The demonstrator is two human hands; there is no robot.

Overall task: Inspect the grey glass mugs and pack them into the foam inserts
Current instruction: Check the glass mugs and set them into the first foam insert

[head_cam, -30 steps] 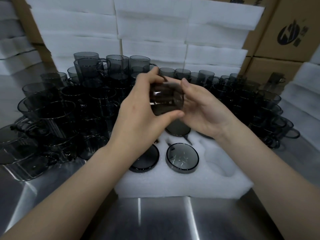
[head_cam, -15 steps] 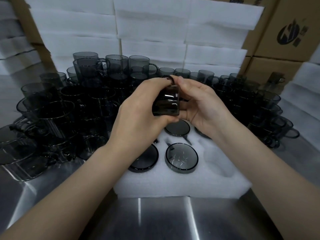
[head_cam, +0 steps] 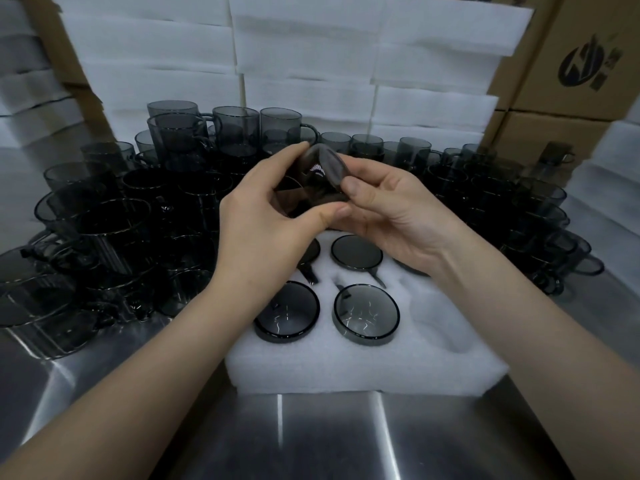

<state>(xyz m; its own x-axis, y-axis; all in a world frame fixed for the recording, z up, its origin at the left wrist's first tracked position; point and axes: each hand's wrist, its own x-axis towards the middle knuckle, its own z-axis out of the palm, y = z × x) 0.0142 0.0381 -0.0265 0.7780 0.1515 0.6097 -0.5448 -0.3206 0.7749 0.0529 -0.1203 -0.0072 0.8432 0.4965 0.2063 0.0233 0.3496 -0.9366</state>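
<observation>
Holds one grey glass mug point(head_cam: 317, 178) up over the far part of the foam insert point(head_cam: 346, 365), tilted, with its round base turned towards the camera. Grips it with the left hand point(head_cam: 263, 220), thumb beneath the near side, fingers curled over the top. Pinches the edge of the base with the right hand point(head_cam: 391, 209), thumb pressed on the near rim.

Crowded in by loose mugs point(head_cam: 114, 223) standing on the steel tabletop point(head_cam: 329, 441) to the left of the insert, behind it and to its right; stacked two high at the back left. Walled in behind by white foam slabs point(head_cam: 311, 64) piled in columns, with cardboard boxes point(head_cam: 571, 71) at the upper right, one printed with a dark logo. Hides, with wrists and palms, much of the insert's far rows; cannot tell what lies beneath them.

Counted: two hands, one mug held. Five packed mugs point(head_cam: 366, 315) visible in the insert as dark discs: two whole in the near row, one whole behind them, one half covered by the left hand, one half covered by the right wrist. One empty pocket point(head_cam: 460, 337) plain at the right of the near row. Three foam columns directly behind. Loose mugs too many and too overlapped to count.
</observation>
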